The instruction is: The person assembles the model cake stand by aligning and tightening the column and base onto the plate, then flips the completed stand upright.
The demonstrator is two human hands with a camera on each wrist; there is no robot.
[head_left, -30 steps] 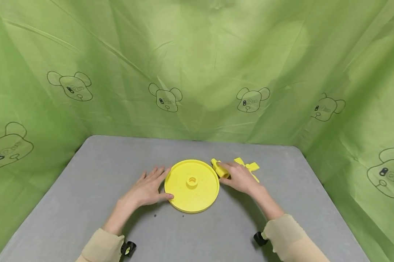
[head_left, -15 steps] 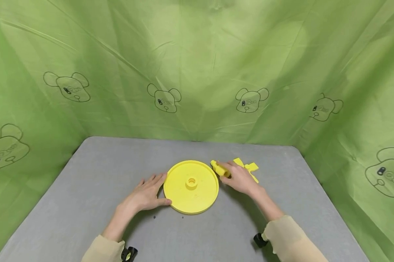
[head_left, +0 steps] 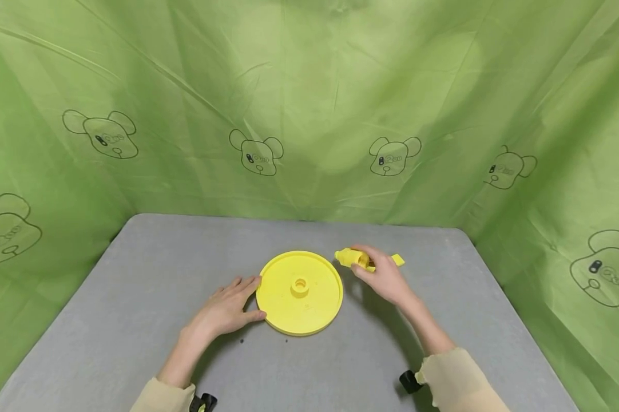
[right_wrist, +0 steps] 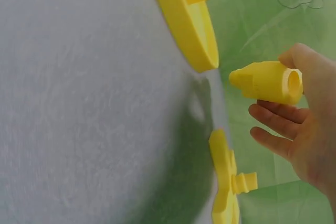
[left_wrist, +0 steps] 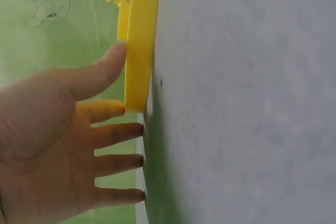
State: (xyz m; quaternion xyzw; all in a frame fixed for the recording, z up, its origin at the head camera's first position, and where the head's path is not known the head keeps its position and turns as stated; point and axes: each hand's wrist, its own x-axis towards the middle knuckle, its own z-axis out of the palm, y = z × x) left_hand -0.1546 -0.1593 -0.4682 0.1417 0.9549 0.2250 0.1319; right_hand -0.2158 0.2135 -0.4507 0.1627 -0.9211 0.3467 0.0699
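A round yellow disc with a raised hub at its centre lies flat on the grey table. My left hand rests beside the disc's left rim, thumb and forefinger touching the edge, the other fingers straight on the table. My right hand holds a short yellow hollow cylinder with a tapered end lifted above the table, just right of the disc; the right wrist view shows thumb and fingers round the cylinder. A yellow bladed part lies on the table under that hand.
Green cloth printed with bear faces walls in the table on the back and both sides. Black wrist-camera mounts show by both sleeves near the front edge.
My right hand has lifted the yellow cylinder off the table and turned it a little. The left hand has stayed at the disc's rim.
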